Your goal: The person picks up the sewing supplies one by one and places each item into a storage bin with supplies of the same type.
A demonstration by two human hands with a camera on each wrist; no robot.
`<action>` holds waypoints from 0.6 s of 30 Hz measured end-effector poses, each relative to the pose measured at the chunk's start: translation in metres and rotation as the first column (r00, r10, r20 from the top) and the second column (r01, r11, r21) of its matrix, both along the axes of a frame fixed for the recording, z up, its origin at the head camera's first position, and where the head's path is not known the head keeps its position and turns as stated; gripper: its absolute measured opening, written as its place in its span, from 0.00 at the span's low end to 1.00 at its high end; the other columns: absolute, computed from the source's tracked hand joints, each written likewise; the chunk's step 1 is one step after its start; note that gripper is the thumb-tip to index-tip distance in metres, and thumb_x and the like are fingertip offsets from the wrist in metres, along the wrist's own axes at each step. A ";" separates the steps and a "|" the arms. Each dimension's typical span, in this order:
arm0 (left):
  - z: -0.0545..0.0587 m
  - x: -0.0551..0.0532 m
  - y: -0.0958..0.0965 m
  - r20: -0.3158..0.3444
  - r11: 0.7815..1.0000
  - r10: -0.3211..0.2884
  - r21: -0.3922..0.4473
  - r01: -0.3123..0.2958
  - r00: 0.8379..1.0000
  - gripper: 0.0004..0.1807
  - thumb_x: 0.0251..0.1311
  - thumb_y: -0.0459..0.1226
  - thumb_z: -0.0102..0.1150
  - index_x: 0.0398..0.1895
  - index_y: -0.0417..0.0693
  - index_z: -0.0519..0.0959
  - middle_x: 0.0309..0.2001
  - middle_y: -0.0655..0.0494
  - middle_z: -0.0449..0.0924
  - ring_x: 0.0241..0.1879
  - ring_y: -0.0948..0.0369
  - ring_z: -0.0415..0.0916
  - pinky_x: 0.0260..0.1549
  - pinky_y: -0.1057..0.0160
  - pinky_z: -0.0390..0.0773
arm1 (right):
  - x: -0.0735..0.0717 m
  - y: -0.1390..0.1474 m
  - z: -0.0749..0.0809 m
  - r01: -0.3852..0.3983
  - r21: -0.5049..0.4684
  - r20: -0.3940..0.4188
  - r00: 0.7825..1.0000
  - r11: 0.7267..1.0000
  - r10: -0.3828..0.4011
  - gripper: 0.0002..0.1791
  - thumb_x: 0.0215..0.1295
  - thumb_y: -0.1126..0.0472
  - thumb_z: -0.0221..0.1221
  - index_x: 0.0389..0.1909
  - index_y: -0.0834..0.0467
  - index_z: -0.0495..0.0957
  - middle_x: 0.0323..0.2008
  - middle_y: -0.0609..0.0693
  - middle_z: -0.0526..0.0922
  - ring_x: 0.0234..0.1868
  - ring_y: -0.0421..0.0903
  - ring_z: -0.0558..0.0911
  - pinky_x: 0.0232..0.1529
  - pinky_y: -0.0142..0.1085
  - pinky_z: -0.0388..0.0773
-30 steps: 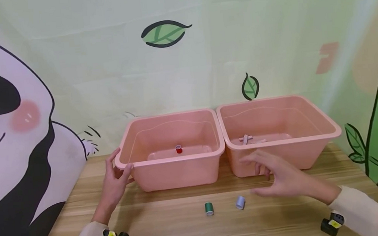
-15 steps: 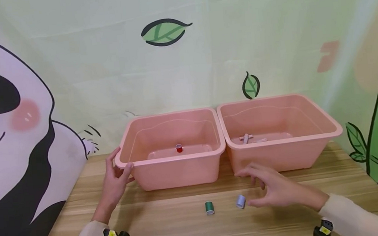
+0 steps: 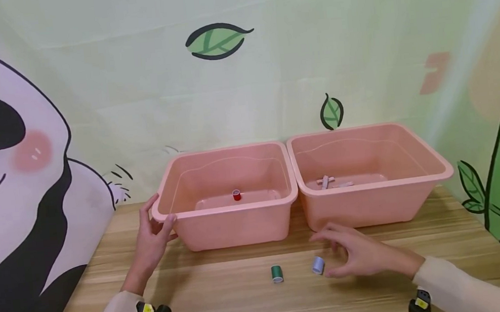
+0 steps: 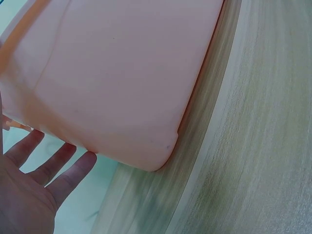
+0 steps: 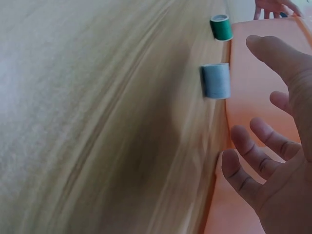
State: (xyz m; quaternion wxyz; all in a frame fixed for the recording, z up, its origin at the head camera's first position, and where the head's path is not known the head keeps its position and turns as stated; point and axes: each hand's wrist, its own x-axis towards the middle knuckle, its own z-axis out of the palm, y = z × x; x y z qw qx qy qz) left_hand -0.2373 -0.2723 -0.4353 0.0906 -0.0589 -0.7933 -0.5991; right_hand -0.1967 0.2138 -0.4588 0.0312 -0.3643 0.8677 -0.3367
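My left hand (image 3: pixel 151 236) holds the left pink plastic tub (image 3: pixel 234 227) by its near left corner, thumb at the front and fingers along the side. In the left wrist view those fingers (image 4: pixel 73 178) touch the tub's wall. My right hand (image 3: pixel 361 250) hovers above the table with thumb and fingers spread apart, just right of a light blue thread spool (image 3: pixel 318 265); nothing is between them. The right wrist view shows that blue spool (image 5: pixel 216 81) apart from the fingertips. A green thread spool (image 3: pixel 276 274) lies to its left. Inside the left tub is a red thread spool (image 3: pixel 236 195).
A second pink tub (image 3: pixel 370 205) stands against the first on the right, with several small pale pink pieces (image 3: pixel 325 182) on its floor. Both tubs stand at the back of the wooden table (image 3: pixel 226 297), before a printed cloth backdrop (image 3: pixel 136 76).
My right hand has come down and left from in front of the right tub to beside the blue spool. My left hand has kept its place on the tub.
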 end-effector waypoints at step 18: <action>0.001 0.000 0.000 -0.003 1.000 -0.010 0.006 0.010 1.000 0.41 0.75 0.47 0.57 0.81 0.69 0.44 0.80 0.47 0.52 0.70 0.41 0.66 0.49 0.45 0.84 | -0.003 -0.003 -0.013 -0.015 0.089 0.068 0.998 0.996 0.009 0.30 0.56 0.46 0.76 0.59 0.46 0.79 0.46 0.44 0.75 0.40 0.42 0.76 0.38 0.32 0.77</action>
